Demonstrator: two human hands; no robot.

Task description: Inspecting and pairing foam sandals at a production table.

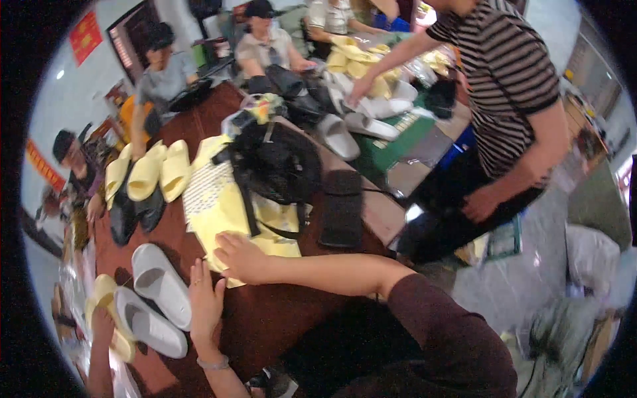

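Note:
My right hand (241,259) reaches across from the right and rests with fingers out on the yellow sheets (215,215), at their near left corner. Close beside it, my left hand (206,302) is held upright with its fingers stretched, holding nothing. Its outer edge is next to a grey slide slipper (161,282); whether they touch I cannot tell. A second grey slipper (151,323) lies nearer me. Small dark marks in rows cover part of the sheets. A black round mesh-fronted object, seemingly a fan (282,162), stands over their far side.
Another person's hand (103,325) is at a yellow slipper (105,298). Yellow slippers (146,174) and black ones (123,219) sit far left on the red-brown table (265,325). A dark slipper (342,209) lies right. Someone in stripes (504,79) leans over grey slippers (338,136); others sit beyond.

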